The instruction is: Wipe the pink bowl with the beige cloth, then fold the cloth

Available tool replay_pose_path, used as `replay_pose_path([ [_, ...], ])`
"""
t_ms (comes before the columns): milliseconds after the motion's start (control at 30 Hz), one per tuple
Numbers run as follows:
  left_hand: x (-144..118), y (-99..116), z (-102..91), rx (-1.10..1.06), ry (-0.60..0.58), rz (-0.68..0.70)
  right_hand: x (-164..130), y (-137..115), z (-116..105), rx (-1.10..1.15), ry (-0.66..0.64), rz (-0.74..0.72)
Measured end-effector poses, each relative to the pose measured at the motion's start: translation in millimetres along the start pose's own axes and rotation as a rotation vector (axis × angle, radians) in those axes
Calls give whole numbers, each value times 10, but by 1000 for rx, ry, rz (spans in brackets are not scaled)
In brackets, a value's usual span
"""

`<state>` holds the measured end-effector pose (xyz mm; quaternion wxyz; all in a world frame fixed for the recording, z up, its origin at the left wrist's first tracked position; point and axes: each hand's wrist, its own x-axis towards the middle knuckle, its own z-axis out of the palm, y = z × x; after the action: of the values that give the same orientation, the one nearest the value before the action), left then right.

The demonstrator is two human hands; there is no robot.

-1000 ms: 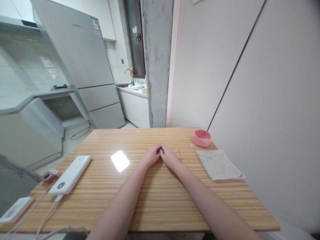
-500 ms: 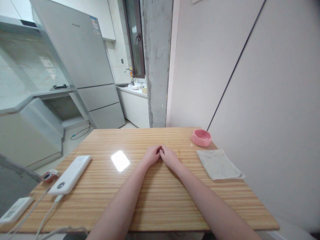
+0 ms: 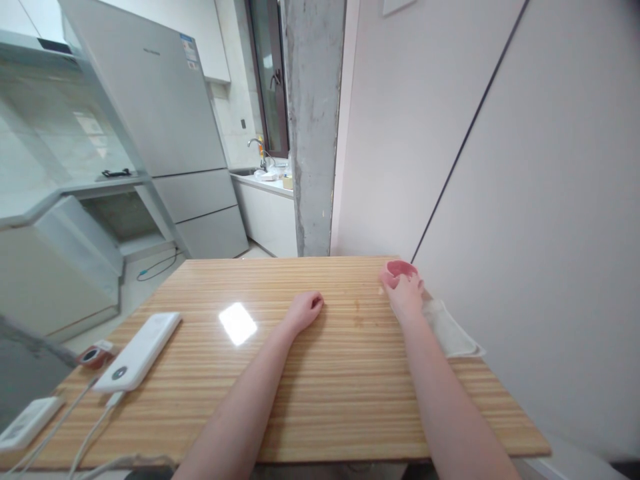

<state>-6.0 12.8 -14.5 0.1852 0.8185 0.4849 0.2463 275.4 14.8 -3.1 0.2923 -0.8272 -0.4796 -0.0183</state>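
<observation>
A pink ashtray (image 3: 397, 269) stands at the far right corner of the table. My right hand (image 3: 407, 295) reaches over its near side, with the fingers curled round the rim and covering part of the bowl. Below that wrist lies a folded pale grey cloth (image 3: 453, 330), partly hidden by my forearm. Near the middle of the table, my left hand (image 3: 305, 311) rests in a loose fist on the wood, its thumb side turned up, and nothing shows in it.
On the left of the wooden table (image 3: 340, 400) lie a white power bank (image 3: 143, 350) with a cable, a small reddish-brown round object (image 3: 93, 357) and a white power strip (image 3: 30, 423). A wall (image 3: 500, 220) runs along the right edge. A fridge (image 3: 160, 113) stands beyond.
My right hand has left my left hand, moved right and forward, and taken hold of the ashtray's rim. The left hand has stayed in place.
</observation>
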Motion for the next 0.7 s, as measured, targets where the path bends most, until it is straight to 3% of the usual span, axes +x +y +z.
replay_pose_path([
  [200, 7, -13, 19, -15, -2, 2, 2, -67, 84, 132, -40, -207],
  [333, -6, 14, -42, -4, 191, 62, -182, -409, 141, 223, -128, -407],
  [433, -26, 21, -135, 64, 255, 138, -423, -678, 233, 315, -233, -617],
  [533, -35, -11, -207, 100, 256, 145, -631, -833, 313, 500, -338, -810],
  [700, -32, -95, -231, -52, 178, 140, -764, -866, 331, 563, -380, -857],
])
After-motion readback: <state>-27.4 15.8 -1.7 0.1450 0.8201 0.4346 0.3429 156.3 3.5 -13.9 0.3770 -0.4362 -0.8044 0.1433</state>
